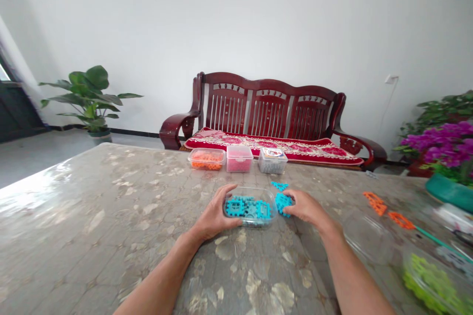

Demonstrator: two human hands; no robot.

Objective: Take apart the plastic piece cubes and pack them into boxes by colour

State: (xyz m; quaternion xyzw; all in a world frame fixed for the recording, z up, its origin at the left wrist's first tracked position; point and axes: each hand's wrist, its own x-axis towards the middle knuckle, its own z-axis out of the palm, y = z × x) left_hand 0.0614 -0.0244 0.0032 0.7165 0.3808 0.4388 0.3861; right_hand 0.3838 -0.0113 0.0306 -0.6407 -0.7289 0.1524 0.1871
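Observation:
A clear plastic container [258, 225] with blue interlocking building pieces [246, 207] inside stands on the table in front of me. My left hand [218, 211] grips its left end, thumb along the near side and fingers round the far side. Just right of the container, my right hand [305, 205] pinches a blue building piece [283, 204] between thumb and fingers; whether it is one piece or several together I cannot tell. Beyond that hand a blue triangular piece [280, 186] lies flat on the table.
Behind stand a tub of orange pieces [207, 159], a pink box [239, 159] and a grey box [272, 161]. To the right lie orange pieces [375, 203], a clear lid [367, 236], a tub of yellow-green pieces [428, 283] and a flower pot [449, 192]. A wooden bench [268, 108] is beyond the table.

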